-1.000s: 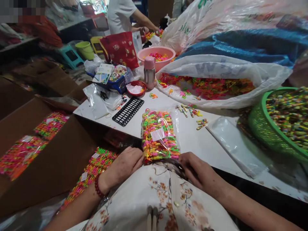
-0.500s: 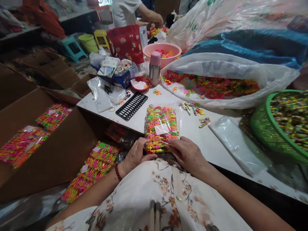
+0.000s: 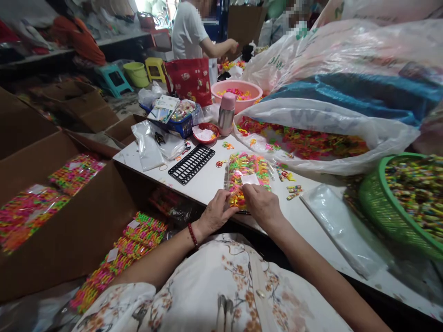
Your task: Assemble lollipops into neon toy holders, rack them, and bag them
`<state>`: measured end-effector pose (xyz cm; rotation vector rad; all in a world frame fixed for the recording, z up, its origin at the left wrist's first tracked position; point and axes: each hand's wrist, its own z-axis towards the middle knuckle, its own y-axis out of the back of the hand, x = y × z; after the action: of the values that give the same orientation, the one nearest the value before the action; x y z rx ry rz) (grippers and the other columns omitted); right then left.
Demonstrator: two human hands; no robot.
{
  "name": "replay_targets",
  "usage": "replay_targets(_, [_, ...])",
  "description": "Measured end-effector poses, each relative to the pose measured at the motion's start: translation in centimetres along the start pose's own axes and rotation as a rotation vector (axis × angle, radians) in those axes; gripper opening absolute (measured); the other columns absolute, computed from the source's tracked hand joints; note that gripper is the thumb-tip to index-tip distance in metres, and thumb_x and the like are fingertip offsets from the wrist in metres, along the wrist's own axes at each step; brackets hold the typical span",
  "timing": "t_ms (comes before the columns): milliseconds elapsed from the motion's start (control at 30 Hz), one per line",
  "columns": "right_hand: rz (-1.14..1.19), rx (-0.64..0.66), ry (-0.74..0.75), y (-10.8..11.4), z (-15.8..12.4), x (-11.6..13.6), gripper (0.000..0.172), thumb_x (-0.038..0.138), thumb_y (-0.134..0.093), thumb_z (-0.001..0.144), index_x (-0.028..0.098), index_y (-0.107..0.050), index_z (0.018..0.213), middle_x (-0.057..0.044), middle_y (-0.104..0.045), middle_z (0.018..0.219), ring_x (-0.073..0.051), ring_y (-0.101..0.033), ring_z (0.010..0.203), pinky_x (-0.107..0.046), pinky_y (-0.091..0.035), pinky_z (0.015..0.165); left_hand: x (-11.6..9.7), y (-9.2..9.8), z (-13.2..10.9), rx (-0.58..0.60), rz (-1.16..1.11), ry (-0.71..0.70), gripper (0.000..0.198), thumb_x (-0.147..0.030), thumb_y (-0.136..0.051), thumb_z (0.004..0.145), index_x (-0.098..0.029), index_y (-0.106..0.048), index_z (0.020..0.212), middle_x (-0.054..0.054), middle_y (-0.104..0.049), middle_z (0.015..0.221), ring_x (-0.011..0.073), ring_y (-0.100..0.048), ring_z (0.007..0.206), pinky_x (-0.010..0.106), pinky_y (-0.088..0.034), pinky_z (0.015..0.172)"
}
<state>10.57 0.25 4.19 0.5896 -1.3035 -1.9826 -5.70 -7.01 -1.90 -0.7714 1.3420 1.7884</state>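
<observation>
A clear plastic packet (image 3: 247, 173) full of small neon plastic pieces, with a white label, lies on the white table (image 3: 211, 180) in front of me. Both my hands are on its near end. My left hand (image 3: 215, 213) pinches the packet's near left corner with bent fingers. My right hand (image 3: 263, 205) presses and grips the near right part, fingers curled over the plastic.
A black grid tray (image 3: 191, 162) lies left of the packet. Behind it stand a pink-capped flask (image 3: 226, 114), a pink basin (image 3: 236, 93) and a big white sack of coloured pieces (image 3: 311, 138). A green basket (image 3: 401, 198) sits right. Filled packets lie in a cardboard box (image 3: 69, 216) left. A person stands at the far end.
My hands came up from my lap onto the packet's near end and slid it away from me along the table. The view tilted up slightly.
</observation>
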Motion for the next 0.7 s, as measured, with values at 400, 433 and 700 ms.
replay_targets(400, [0.103, -0.084, 0.135, 0.1, -0.4, 0.6, 0.025, 0.014, -0.043, 0.098, 0.017, -0.060, 0.080, -0.003, -0.058, 0.068, -0.015, -0.050, 0.064, -0.027, -0.030, 0.060, 2.3, -1.8, 4.7, -0.211, -0.022, 0.049, 0.021, -0.036, -0.059, 0.090, -0.017, -0.055, 0.100, 0.005, -0.056, 0.098, 0.0177, -0.056, 0.091, 0.032, -0.049, 0.084])
replay_targets(433, [0.152, -0.055, 0.155, 0.3, -0.9, 0.9, 0.024, 0.015, -0.043, 0.098, 0.017, -0.060, 0.082, -0.004, -0.058, 0.070, -0.015, -0.051, 0.065, -0.027, -0.032, 0.061, 2.5, -1.9, 4.6, -0.207, -0.015, 0.031, 0.022, -0.036, -0.056, 0.092, -0.017, -0.056, 0.103, 0.005, -0.056, 0.099, 0.0178, -0.056, 0.093, 0.032, -0.049, 0.086])
replay_targets(700, [0.313, 0.436, 0.162, -2.4, -4.3, 2.1, 0.009, 0.013, -0.051, 0.094, 0.017, -0.058, 0.096, -0.004, -0.065, 0.082, -0.017, -0.061, 0.074, -0.026, -0.042, 0.065, 1.9, -2.3, 2.9, -0.140, 0.140, 0.279, 0.032, -0.032, -0.033, 0.100, -0.017, -0.057, 0.114, 0.012, -0.068, 0.104, 0.0210, -0.064, 0.095, 0.034, -0.049, 0.085])
